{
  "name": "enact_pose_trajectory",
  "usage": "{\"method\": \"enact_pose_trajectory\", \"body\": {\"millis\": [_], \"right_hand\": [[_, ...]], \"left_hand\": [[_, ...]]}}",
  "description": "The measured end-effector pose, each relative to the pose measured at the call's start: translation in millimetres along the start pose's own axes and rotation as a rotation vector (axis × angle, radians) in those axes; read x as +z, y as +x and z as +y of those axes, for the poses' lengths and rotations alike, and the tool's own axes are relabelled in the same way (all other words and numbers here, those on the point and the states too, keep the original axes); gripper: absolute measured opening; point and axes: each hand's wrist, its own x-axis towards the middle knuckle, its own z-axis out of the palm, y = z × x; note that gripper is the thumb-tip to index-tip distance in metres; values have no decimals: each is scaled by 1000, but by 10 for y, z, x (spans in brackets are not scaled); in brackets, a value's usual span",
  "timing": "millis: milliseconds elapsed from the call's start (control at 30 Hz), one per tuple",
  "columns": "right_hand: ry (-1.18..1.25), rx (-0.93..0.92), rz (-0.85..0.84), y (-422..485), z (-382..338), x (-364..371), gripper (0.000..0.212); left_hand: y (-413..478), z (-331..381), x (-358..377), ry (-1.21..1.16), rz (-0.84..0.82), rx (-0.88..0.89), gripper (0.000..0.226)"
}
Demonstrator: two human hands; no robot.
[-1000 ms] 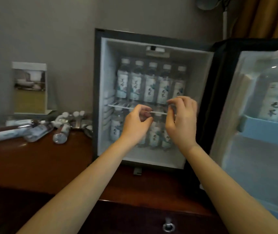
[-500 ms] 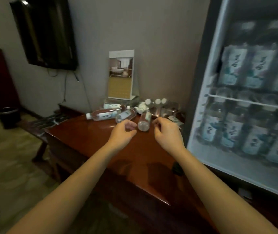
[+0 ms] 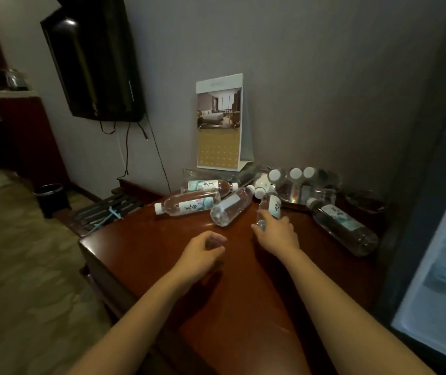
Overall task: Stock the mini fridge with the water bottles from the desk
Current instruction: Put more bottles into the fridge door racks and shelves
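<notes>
A: Where is the water bottle [image 3: 272, 205]?
B: On the desk [image 3: 243, 293], among other bottles [image 3: 231, 207] at its far side; the right hand [image 3: 277, 235] grips its near end.
A: The left hand [image 3: 202, 251]?
B: Nearer, loosely curled, holding nothing. The mini fridge [image 3: 419, 320] stands at the right edge.

Right hand [image 3: 276, 235]: I saw its fingers [image 3: 284, 221] curled round the base of a lying bottle [image 3: 271, 205].
Left hand [image 3: 202, 251]: loosely curled, held nothing, over the surface [image 3: 243, 288].
Other bottles [image 3: 231, 205]: lay heaped below the calendar card [image 3: 219, 123].
Fridge [image 3: 416, 307]: stood open at my right.
</notes>
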Motion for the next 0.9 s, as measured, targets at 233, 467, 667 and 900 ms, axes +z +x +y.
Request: {"method": "enact_pose_trajectory", "body": {"millis": [233, 467, 667, 900], "right_hand": [[-181, -92, 46, -343, -92, -61, 38], [-314, -195, 3, -1143, -217, -186, 31], [6, -130, -106, -1779, -139, -307, 60], [254, -101, -143, -2164, 120, -667, 82]], "left_hand": [[-56, -59, 155, -60, -51, -23, 15], [-351, 3, 353, -264, -103, -89, 16], [-589, 55, 470, -538, -54, -238, 35], [-1020, 338, 560, -675, -227, -322, 36]]}}
